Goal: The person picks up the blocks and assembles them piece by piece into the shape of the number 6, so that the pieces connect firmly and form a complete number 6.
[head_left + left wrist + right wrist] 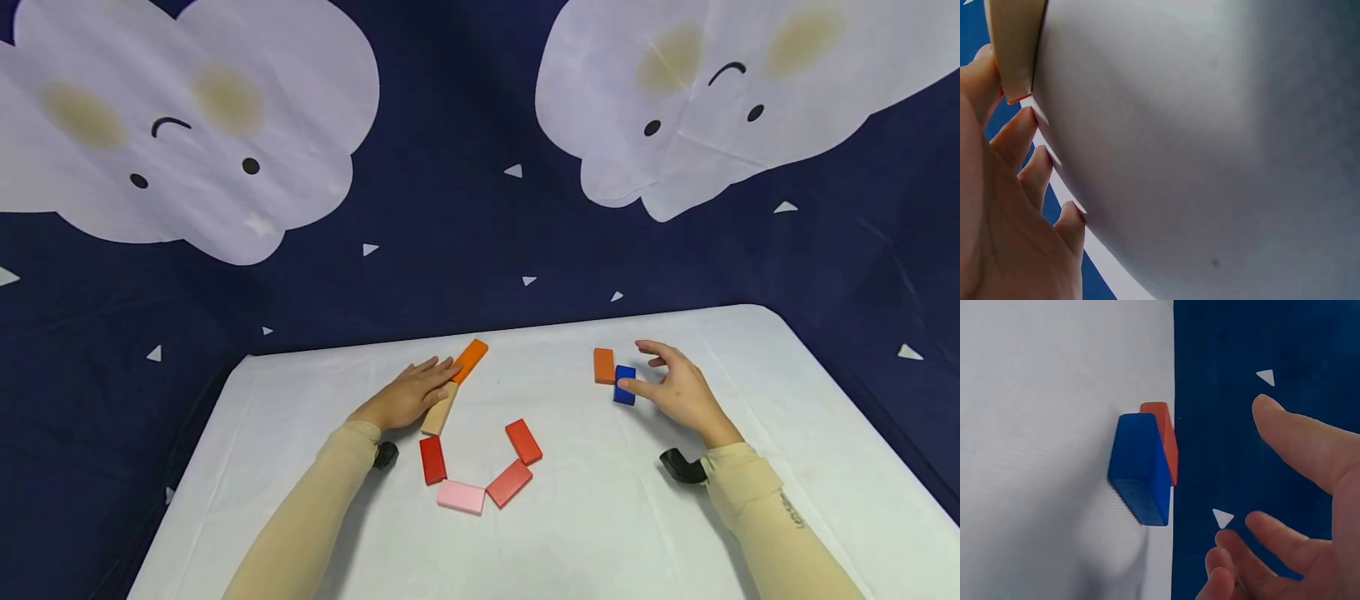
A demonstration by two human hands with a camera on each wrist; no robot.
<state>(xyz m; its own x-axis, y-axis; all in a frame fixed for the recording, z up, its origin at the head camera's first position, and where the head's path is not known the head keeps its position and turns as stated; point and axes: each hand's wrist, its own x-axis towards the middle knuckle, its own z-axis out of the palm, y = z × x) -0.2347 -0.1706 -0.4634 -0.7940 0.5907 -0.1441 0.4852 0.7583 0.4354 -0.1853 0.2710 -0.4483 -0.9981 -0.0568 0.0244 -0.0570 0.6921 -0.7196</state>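
My left hand lies with straight fingers over an orange block and a plain wooden block, which stand end to end. In the left wrist view, the thumb is beside the wooden block and the other fingertips reach the white surface. On the right, my right hand hovers with fingers spread and nothing held. Its thumb overlaps a blue block in the head view, but the right wrist view shows a gap between them. Beside the blue block is an orange-red block.
A dark red block, a pink block, a red block and another red block curve on from the wooden one. All lie on a white-covered table. Behind it hangs a navy cloth with clouds.
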